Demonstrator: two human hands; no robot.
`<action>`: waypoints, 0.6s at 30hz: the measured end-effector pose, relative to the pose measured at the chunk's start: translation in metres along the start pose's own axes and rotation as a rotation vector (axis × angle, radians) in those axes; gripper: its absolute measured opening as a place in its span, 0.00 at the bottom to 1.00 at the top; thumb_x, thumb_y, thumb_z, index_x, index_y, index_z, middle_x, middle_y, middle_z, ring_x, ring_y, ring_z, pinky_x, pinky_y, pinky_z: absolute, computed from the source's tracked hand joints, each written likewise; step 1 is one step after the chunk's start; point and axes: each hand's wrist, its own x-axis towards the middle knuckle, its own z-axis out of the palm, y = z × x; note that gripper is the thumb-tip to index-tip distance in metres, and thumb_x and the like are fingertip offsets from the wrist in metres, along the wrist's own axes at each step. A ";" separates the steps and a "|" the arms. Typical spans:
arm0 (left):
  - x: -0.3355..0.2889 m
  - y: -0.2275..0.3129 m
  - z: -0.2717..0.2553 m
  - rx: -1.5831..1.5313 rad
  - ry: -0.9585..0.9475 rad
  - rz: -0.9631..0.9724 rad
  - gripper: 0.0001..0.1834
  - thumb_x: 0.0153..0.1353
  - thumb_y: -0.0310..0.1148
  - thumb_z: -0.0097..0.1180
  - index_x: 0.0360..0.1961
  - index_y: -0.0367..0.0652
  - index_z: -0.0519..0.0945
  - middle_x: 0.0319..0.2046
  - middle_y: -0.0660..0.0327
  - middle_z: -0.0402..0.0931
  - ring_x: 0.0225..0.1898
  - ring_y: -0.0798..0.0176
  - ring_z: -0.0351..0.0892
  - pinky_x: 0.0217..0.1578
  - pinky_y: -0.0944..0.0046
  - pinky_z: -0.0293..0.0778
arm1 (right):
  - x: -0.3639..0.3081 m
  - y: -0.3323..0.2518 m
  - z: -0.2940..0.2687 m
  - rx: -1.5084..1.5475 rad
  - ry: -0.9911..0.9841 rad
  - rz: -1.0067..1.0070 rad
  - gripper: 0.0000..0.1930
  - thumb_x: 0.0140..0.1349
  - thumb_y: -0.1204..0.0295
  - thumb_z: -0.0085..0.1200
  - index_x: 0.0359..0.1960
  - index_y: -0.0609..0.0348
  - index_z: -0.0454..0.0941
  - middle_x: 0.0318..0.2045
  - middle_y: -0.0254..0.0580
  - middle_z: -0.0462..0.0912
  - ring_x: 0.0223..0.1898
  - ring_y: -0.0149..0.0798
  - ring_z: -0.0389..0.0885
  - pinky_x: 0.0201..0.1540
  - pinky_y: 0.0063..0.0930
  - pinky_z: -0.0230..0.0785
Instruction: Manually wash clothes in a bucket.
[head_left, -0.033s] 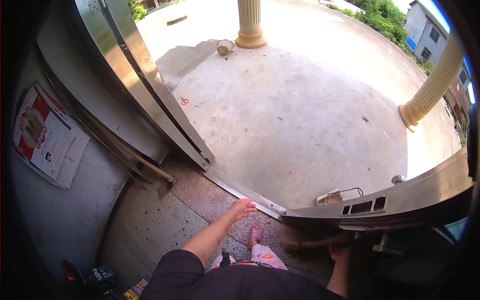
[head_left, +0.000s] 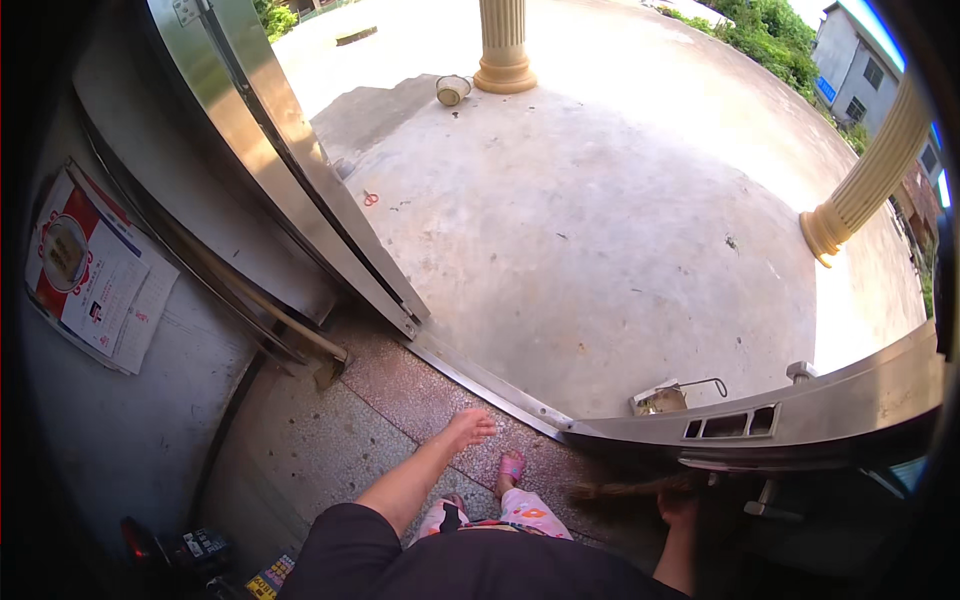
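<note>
My left hand (head_left: 470, 429) hovers above the speckled floor just inside the doorway, empty, with its fingers stretched out. On the right, in the shadow behind the door leaf, my right hand (head_left: 679, 508) is closed at the end of a brown broom (head_left: 625, 490). The broom's bristles point left, low over the dark floor; much of its shape is lost in shadow and I cannot make out its handle. Past the metal threshold (head_left: 490, 388), outside by the door leaf, lies a pale dustpan (head_left: 660, 399) with a bent wire handle.
Metal door leaves (head_left: 290, 170) stand open on both sides. A wooden-handled tool (head_left: 300, 330) leans along the left wall, beside a hanging calendar (head_left: 95, 280). Outside are a bucket (head_left: 453, 92), red scissors (head_left: 371, 199) and two fluted pillars (head_left: 505, 60). My pink sandal (head_left: 512, 466) is near the threshold.
My left hand has drawn back slightly toward me and to the left. The right hand and the broom stay almost where they were.
</note>
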 end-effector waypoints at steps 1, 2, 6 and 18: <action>-0.005 -0.022 -0.037 0.054 0.143 -0.053 0.14 0.56 0.38 0.47 0.43 0.49 0.68 0.38 0.61 0.75 0.34 0.64 0.78 0.26 0.65 0.70 | 0.008 0.001 0.008 -0.018 0.031 0.052 0.21 0.54 0.49 0.42 0.33 0.51 0.78 0.37 0.39 0.79 0.39 0.47 0.78 0.42 0.49 0.71; -0.020 -0.039 -0.063 0.103 0.285 -0.068 0.13 0.54 0.37 0.47 0.41 0.48 0.69 0.37 0.61 0.75 0.32 0.64 0.78 0.26 0.63 0.70 | 0.010 0.003 0.013 -0.021 0.044 0.058 0.21 0.54 0.49 0.42 0.33 0.51 0.78 0.37 0.39 0.79 0.39 0.47 0.78 0.42 0.49 0.71; -0.068 -0.093 -0.145 0.164 0.518 -0.306 0.16 0.55 0.37 0.47 0.44 0.46 0.69 0.37 0.58 0.76 0.34 0.58 0.78 0.33 0.52 0.70 | 0.032 0.006 -0.007 -0.183 0.159 0.177 0.21 0.54 0.49 0.41 0.34 0.51 0.77 0.34 0.41 0.79 0.37 0.47 0.78 0.39 0.47 0.73; -0.038 -0.012 -0.162 0.405 0.319 -0.255 0.16 0.55 0.35 0.47 0.45 0.46 0.69 0.38 0.59 0.76 0.32 0.64 0.79 0.26 0.65 0.70 | -0.035 0.148 -0.011 -0.114 0.314 0.284 0.17 0.50 0.60 0.45 0.31 0.65 0.69 0.26 0.49 0.75 0.26 0.42 0.76 0.29 0.36 0.74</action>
